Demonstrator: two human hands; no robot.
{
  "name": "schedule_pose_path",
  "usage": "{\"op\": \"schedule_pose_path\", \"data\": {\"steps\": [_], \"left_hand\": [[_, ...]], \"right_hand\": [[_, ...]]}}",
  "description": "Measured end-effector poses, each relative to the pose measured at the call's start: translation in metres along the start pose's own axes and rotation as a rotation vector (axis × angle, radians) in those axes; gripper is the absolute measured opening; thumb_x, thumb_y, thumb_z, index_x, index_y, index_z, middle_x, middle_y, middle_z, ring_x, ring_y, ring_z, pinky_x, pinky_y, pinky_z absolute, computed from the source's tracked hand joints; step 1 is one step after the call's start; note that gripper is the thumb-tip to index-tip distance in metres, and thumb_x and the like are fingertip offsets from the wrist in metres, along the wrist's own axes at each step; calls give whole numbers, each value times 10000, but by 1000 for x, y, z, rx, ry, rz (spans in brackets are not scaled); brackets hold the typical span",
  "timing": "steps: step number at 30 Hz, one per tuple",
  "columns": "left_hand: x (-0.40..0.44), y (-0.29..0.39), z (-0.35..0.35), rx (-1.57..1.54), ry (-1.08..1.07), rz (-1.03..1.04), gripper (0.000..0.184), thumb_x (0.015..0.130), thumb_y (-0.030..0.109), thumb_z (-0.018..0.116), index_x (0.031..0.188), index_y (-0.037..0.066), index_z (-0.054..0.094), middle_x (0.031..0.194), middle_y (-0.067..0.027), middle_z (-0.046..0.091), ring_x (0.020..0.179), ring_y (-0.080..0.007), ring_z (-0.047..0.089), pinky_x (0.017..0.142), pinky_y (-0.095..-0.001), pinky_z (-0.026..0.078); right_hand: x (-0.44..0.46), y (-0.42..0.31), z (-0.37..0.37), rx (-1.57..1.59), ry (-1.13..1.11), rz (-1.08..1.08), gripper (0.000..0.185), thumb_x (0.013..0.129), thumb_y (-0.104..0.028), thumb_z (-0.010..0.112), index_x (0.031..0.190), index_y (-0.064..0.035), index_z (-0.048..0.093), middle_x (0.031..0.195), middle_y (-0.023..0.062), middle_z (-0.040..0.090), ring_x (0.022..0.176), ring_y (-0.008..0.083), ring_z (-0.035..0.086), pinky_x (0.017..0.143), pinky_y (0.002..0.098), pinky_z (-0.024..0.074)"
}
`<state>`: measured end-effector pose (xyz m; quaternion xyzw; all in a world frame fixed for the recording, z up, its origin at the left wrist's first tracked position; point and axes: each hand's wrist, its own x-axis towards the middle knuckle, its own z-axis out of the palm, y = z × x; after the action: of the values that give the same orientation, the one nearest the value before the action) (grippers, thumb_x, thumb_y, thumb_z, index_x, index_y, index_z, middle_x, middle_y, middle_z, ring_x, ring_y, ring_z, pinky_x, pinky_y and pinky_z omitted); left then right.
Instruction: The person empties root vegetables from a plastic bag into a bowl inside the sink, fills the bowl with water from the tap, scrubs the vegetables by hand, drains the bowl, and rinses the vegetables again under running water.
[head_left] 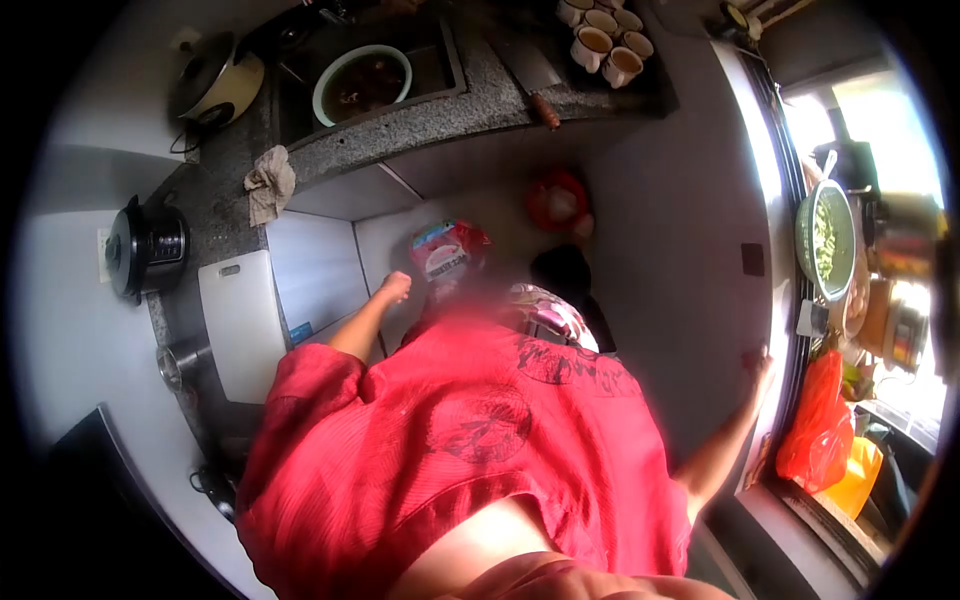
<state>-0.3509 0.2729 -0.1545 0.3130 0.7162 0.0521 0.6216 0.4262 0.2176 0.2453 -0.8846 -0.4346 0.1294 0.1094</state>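
I note the left hand point(398, 287) curled into a fist, its palm hidden; the right hand point(764, 368) is at the pale window frame point(784, 260), in shadow, and I cannot tell whether it grips. The red packet point(440, 250) lies on the floor near the left hand, its nearer end lost in blur. A red basin point(558, 200) sits beyond it. A white cutting board point(242, 325) and crumpled cloth point(270, 185) occupy the left counter. Rightward, a bowl point(846, 265) of green pieces and a red bag point(818, 430) crowd the sill; glare obscures items behind. The upper edge cuts off some mugs point(622, 66).
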Motion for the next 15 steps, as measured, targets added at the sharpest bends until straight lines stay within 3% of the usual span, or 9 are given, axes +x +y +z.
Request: {"op": "schedule_pose_path", "data": {"steps": [1, 2, 4, 5, 7, 10, 12, 13, 15], "left_hand": [[2, 5, 4, 2, -1, 22, 115, 841, 205, 521, 810, 111, 581, 681, -1, 546, 535, -138, 530, 422, -305, 400], [-9, 6, 7, -46, 9, 5, 104, 839, 199, 526, 789, 118, 569, 672, 3, 540, 525, -141, 523, 415, -307, 387], [-9, 6, 8, -93, 17, 7, 100, 837, 193, 530, 768, 125, 557, 662, 6, 533, 515, -143, 515, 408, -310, 373], [-6, 3, 7, -156, -49, -5, 85, 834, 189, 534, 773, 136, 562, 666, 7, 534, 520, -145, 513, 420, -315, 371], [17, -16, 3, -219, -121, -10, 72, 830, 185, 537, 777, 147, 568, 670, 7, 536, 524, -147, 512, 433, -319, 369], [42, -27, 3, -472, -452, -29, 46, 822, 190, 564, 789, 164, 583, 667, 12, 538, 520, -157, 507, 466, -327, 374], [22, -23, 5, -217, -111, -43, 52, 829, 205, 568, 798, 170, 592, 670, 13, 548, 520, -167, 515, 495, -349, 398], [28, -33, 1, -208, -119, -47, 52, 829, 205, 568, 798, 170, 592, 670, 13, 548, 520, -167, 515, 495, -349, 398], [40, -40, -8, 152, -146, 214, 74, 834, 208, 564, 776, 170, 590, 652, 12, 546, 505, -170, 515, 471, -356, 393]], "right_hand": [[-13, 0, -4, 29, 38, 72, 550, 947, -434, 425, 638, -49, 665, 552, 58, 620, 508, 159, 581, 555, 349, 476], [18, 64, 14, -57, 93, -172, 503, 952, -395, 436, 687, -48, 683, 581, 70, 638, 510, 159, 590, 570, 331, 488], [17, 49, 6, 41, 43, -78, 491, 951, -389, 448, 703, -38, 686, 594, 74, 646, 504, 162, 592, 573, 338, 495], [10, 41, 3, 136, -18, 28, 481, 950, -383, 460, 720, -29, 689, 606, 79, 655, 498, 165, 594, 576, 346, 502], [2, 24, 4, 17, 75, -67, 488, 961, -377, 456, 730, -9, 678, 600, 78, 654, 468, 175, 579, 554, 347, 502], [-9, 12, 1, -34, 122, -64, 557, 972, -426, 420, 719, -5, 680, 591, 73, 655, 476, 178, 590, 539, 337, 494], [-8, 7, 2, -83, 113, 27, 583, 968, -458, 404, 715, -17, 689, 596, 67, 660, 493, 186, 603, 549, 334, 493], [-8, 4, 1, -122, 92, 128, 585, 963, -470, 400, 717, -28, 696, 602, 64, 664, 504, 192, 611, 562, 336, 495], [-18, 0, 5, -218, 167, 110, 583, 961, -469, 388, 720, -39, 700, 604, 64, 664, 528, 197, 622, 583, 343, 497]]}}
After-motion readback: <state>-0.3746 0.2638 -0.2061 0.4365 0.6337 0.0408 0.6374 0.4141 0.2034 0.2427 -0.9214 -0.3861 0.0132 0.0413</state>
